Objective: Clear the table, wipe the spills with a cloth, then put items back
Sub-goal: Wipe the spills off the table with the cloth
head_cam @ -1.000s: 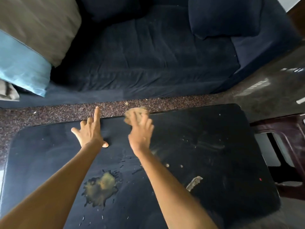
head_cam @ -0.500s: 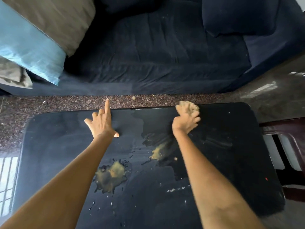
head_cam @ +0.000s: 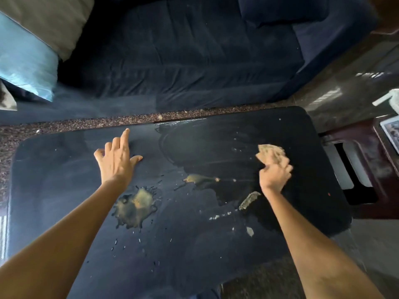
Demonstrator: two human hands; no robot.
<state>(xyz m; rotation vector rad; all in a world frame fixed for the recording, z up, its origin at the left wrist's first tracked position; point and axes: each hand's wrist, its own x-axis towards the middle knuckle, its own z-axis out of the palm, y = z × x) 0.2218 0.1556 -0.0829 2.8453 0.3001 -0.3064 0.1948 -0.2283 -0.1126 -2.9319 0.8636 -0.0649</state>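
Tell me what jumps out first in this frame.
The yellowish spill splattered on the near-left part of the black table catches the eye first, just beside the left forearm. Next is the right hand gripping a crumpled tan cloth over the table's right side, with a smaller smear left of it. The left hand rests flat near the far edge.

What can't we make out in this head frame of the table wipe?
- Right hand and cloth: motion-blurred, so the finger grip is unclear.
- Table: near edge cut off by the bottom of the frame, partly covered by both forearms.
- Flat item on the side stool: cropped by the right edge, unidentifiable.
- Left hand: palm contact hidden beneath it.
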